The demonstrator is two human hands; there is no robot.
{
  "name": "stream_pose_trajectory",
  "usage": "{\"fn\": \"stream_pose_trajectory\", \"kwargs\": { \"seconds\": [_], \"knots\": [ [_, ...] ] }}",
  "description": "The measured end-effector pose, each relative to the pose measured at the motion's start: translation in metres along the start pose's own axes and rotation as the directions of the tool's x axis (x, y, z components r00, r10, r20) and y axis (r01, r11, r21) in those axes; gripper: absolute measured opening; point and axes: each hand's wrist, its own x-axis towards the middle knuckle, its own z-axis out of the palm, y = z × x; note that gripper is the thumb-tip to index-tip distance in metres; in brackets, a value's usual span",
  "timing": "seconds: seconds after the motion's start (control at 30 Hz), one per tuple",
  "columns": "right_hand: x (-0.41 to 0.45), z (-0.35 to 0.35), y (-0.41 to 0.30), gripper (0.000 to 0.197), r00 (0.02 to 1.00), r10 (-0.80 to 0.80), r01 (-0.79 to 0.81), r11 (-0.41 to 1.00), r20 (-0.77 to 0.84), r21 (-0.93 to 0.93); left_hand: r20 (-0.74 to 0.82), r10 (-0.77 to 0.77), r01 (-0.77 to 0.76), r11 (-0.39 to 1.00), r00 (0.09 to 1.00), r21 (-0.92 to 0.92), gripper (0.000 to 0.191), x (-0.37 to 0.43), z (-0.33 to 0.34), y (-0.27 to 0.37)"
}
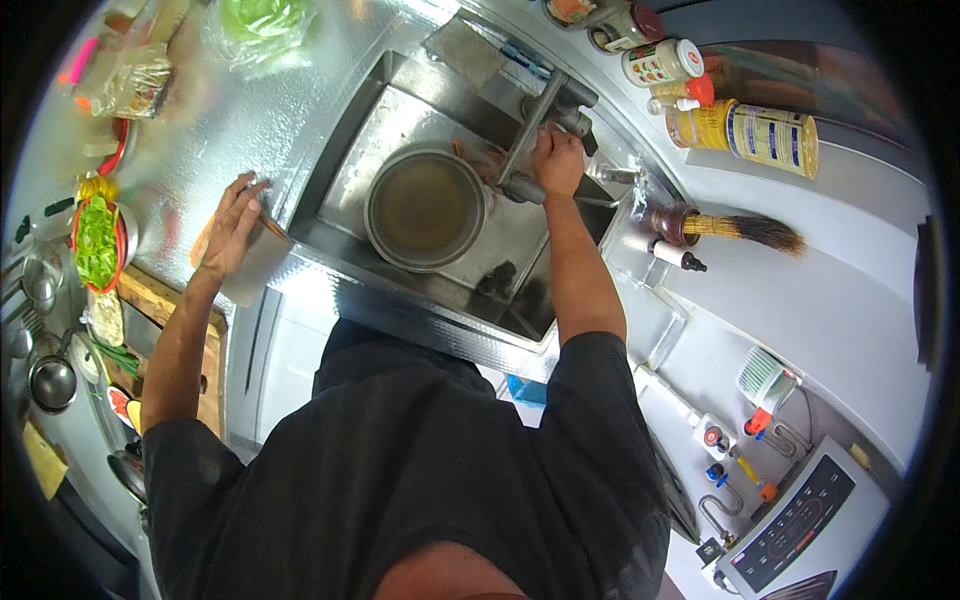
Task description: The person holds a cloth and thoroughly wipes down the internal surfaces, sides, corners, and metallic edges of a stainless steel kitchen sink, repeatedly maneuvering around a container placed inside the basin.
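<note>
My left hand (235,225) rests with its fingers apart on the counter's front edge, over a flat light-coloured object (256,262) with a brown rim. Beyond the sink's faucet (534,127), my right hand (559,159) reaches to its base; the fingers are bent and partly hidden, so a grip cannot be made out. A round metal pot (426,208) of brownish water stands in the stainless steel sink (352,172). Something reddish-brown (484,161) lies beside the pot, partly behind the faucet.
Jars (663,63) and tins line the ledge at the back right, near a brush (739,226) and a small bottle (670,254). Left are a red-rimmed bowl of green leaves (97,244), a wooden cutting board (214,352) and bagged greens (259,26). A grey cloth (465,52) lies behind the sink.
</note>
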Motion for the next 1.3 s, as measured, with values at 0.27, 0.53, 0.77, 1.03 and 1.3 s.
{"fn": "stream_pose_trajectory", "kwargs": {
  "seconds": [0.27,0.53,0.77,1.03,1.3],
  "knots": [
    [-0.001,-0.016,0.014,0.031,0.951,0.154,-0.144,0.988,0.268,-0.054,0.101,-0.06,0.09,0.943,0.993,-0.322,0.037,0.048,0.012,0.125],
    [0.003,-0.012,0.012,0.04,0.922,0.129,-0.128,0.991,0.365,-0.028,0.482,0.032,0.395,0.527,0.876,-0.753,0.064,0.112,0.165,0.275],
    [0.005,-0.017,0.018,0.037,0.923,0.119,-0.113,0.993,0.366,-0.039,0.632,0.043,0.556,0.432,0.774,-0.71,0.044,0.1,0.14,0.32],
    [-0.014,-0.02,0.029,0.034,0.9,0.116,-0.261,0.915,0.421,0.307,0.587,0.191,0.574,0.124,0.787,-0.809,0.035,0.111,0.071,0.394],
    [-0.015,-0.007,0.018,0.034,0.97,0.015,-0.047,0.991,0.243,0.128,0.421,0.323,0.489,-0.167,0.848,-0.856,0.035,0.16,0.059,0.429]
  ]
}}
